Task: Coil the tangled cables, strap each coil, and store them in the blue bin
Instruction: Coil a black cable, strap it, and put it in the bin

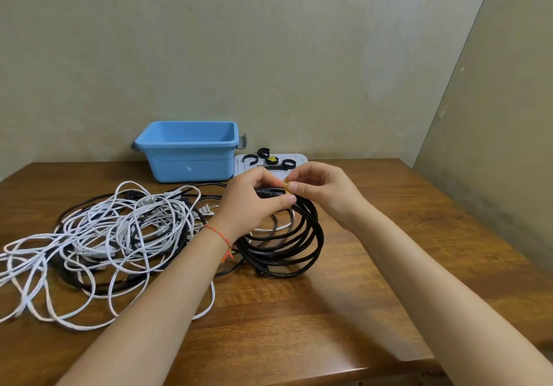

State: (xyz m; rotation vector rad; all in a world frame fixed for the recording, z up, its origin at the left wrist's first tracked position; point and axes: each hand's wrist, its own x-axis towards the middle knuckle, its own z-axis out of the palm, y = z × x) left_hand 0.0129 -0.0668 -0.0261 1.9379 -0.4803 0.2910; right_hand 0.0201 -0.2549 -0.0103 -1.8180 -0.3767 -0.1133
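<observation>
While the black cable coil (284, 236) is held upright on the wooden table (374, 266), its top is gripped by the left hand (254, 197), fingers curled round the bundled strands. A small yellow strap (286, 187) is pinched at the coil's top by the right hand (317, 189). A tangle of white and black cables (113, 236) is spread to the left. The blue bin (188, 152) is set against the wall, open and upright; beside it, spare black straps (269, 159) are laid on a white lid (299, 158).
</observation>
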